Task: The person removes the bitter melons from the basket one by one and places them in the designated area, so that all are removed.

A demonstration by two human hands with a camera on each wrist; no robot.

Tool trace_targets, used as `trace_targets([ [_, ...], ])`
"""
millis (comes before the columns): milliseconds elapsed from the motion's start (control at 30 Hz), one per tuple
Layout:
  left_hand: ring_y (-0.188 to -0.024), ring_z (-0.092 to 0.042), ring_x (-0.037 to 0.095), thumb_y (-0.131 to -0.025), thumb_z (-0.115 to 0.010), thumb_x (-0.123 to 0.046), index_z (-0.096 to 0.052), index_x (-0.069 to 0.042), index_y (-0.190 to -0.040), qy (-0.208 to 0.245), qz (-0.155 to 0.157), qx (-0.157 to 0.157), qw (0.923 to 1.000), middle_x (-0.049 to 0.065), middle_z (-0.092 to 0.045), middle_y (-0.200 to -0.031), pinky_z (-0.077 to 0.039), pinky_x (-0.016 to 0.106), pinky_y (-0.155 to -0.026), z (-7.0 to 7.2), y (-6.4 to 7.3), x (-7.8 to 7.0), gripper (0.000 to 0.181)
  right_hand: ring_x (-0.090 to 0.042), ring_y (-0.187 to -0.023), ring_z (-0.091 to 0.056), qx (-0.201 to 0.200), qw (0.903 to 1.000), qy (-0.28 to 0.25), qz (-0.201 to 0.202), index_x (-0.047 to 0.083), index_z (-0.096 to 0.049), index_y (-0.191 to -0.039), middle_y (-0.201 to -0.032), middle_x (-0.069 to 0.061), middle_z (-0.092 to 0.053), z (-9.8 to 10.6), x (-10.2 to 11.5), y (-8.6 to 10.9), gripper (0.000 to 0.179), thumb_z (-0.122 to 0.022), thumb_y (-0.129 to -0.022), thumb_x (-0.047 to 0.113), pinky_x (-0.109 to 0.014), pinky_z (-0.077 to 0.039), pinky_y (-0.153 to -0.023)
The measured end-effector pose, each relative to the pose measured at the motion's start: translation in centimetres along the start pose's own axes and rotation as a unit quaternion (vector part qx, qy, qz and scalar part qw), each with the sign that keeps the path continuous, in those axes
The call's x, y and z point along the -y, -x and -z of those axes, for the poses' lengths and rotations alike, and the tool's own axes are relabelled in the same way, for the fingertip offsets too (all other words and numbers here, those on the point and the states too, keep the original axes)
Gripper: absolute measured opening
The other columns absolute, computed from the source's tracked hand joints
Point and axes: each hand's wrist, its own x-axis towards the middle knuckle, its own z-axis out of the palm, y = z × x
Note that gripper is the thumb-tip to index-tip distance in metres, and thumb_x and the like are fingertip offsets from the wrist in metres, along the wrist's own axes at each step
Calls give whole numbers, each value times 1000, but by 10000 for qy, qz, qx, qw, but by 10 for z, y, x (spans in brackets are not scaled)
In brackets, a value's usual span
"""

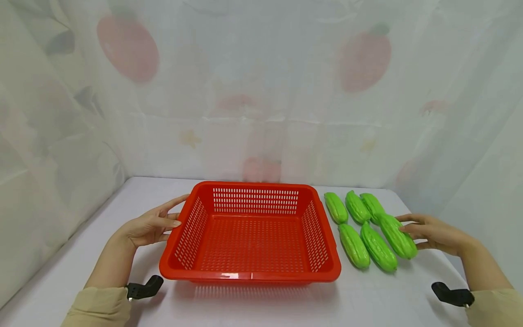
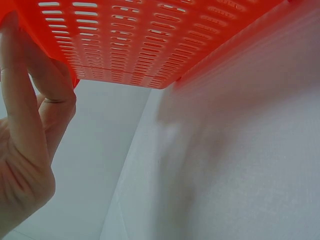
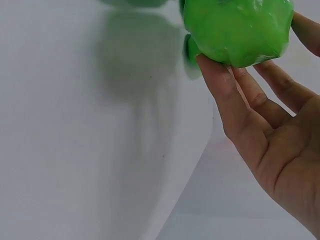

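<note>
A red plastic basket (image 1: 251, 275) with slotted walls stands on the table, its inside bare. My left hand (image 1: 152, 225) grips its left rim, thumb at the rim and the other fingers against the outside. In the left wrist view, the hand (image 2: 30, 120) reaches up to the slotted wall (image 2: 125, 45). My right hand (image 1: 435, 232) holds a green, ridged bitter melon (image 1: 397, 238) by its right side. Seen from the right wrist, this melon (image 3: 237, 30) sits between thumb and fingers, with a shadow on the cloth below.
Several more bitter melons lie in two rows right of the basket, among them one at the back (image 1: 336, 208) and one in front (image 1: 353, 247). A white cloth (image 1: 367, 299) covers the table. Printed curtains (image 1: 261, 91) hang behind and at both sides.
</note>
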Motion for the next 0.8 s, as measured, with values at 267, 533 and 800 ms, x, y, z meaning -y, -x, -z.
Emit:
trace_targets([
  [267,-104,-71,13,-100,-39,3,-9,-25,-158,19,-16,10,10000,0,-67,-124,-60,35,-89,0,0,0,70,-1,-106,-64,47,9996,-181,-209,-5,-22,-151,-125,14,-54,-1,-10,2,61,-45,-104,27,-36,-56,-91],
  [533,-104,-71,13,-101,-38,3,-9,-26,-158,15,-6,21,10000,0,-66,-126,-60,35,-89,1,0,0,70,-3,-105,-64,53,9990,-274,-351,-7,-21,-150,-124,16,-53,-3,-18,4,62,-45,-104,27,-36,-56,-89],
  [800,-104,-71,13,-101,-39,2,-8,-26,-158,-43,30,-77,10000,0,-66,-127,-60,35,-89,0,0,0,71,-6,-104,-65,92,9986,-376,-352,-7,-23,-149,-121,15,-55,-4,-25,3,60,-45,-104,27,-36,-57,-88],
])
